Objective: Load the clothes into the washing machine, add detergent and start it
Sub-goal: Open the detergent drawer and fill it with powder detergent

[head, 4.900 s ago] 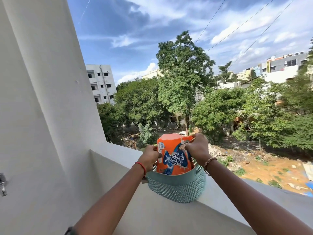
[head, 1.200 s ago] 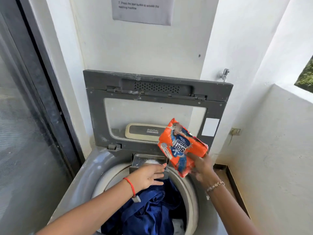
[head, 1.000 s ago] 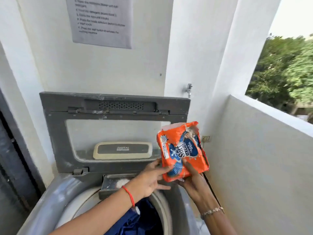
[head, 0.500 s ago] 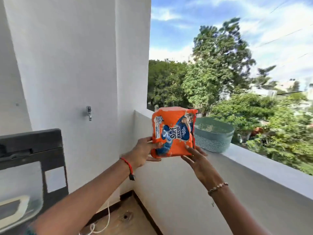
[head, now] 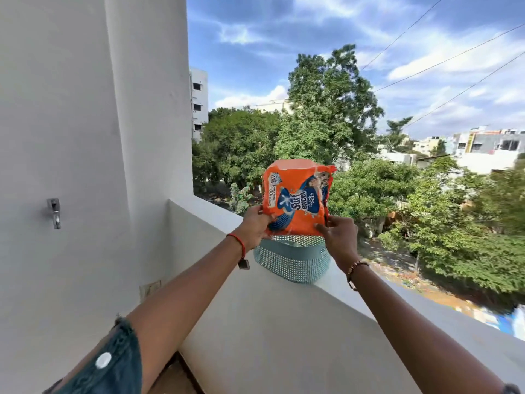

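Observation:
An orange detergent packet point(head: 297, 199) with a torn top stands upright in the air, just above a teal woven basket point(head: 292, 261). My left hand point(head: 255, 226) grips the packet's lower left edge. My right hand point(head: 339, 237) grips its lower right corner. The basket rests on the white parapet ledge point(head: 397, 305) of the balcony. The washing machine and the clothes are out of view.
A white wall point(head: 85, 137) with a metal tap point(head: 54, 211) fills the left side. A wall socket point(head: 150, 287) sits low on the parapet wall. Beyond the ledge are trees, buildings and an open drop.
The view has swung from the washing machine to the balcony ledge. Both hands have carried the packet away from the machine and over the teal basket.

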Motion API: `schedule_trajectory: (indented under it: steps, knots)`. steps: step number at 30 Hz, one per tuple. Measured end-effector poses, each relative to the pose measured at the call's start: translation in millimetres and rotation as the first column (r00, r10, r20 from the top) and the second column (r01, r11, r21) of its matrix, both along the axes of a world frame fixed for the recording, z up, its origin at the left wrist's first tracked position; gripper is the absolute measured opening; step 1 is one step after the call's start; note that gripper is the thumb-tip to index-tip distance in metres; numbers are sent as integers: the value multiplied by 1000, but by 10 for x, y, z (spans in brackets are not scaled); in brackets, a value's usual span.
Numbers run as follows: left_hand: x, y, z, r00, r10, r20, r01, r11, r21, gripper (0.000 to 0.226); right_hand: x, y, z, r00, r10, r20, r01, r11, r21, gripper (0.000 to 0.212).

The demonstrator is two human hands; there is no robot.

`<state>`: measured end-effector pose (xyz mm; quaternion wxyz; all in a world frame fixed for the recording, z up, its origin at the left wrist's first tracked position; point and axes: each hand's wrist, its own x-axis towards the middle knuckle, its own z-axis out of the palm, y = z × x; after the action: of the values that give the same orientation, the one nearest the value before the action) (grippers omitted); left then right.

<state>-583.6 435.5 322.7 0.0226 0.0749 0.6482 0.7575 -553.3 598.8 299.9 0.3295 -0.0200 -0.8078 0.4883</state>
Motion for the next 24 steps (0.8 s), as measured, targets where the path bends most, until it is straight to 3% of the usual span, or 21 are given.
schedule_trajectory:
  steps: [4, 7, 11, 16, 21, 24]
  knots:
    - [-411, 147, -101, 999, 40, -13, -41, 998, -54, 29, -355, 88, -65, 989, -99, 108, 77, 977, 197, 12]
    - [-645, 185, -228, 994, 67, -83, -82, 978, -192, 32, -462, 92, -103, 970, -157, 186, 85, 934, 348, 23]
    - [-756, 214, -312, 970, 123, -208, -194, 911, -363, 22, -449, 71, -96, 951, -131, 279, 2, 907, 420, 38]
    - [-1058, 196, -485, 971, 169, -171, -230, 860, -456, 5, -553, 54, -145, 912, -145, 383, -65, 872, 485, 31]
    - [-826, 191, -420, 964, 205, -169, -262, 838, -478, 19, -629, 20, -171, 925, -157, 346, -32, 875, 483, 12]
    - [-678, 105, -389, 953, 234, -190, -294, 859, -418, 10, -595, -77, -193, 951, -179, 252, 37, 875, 482, 33]
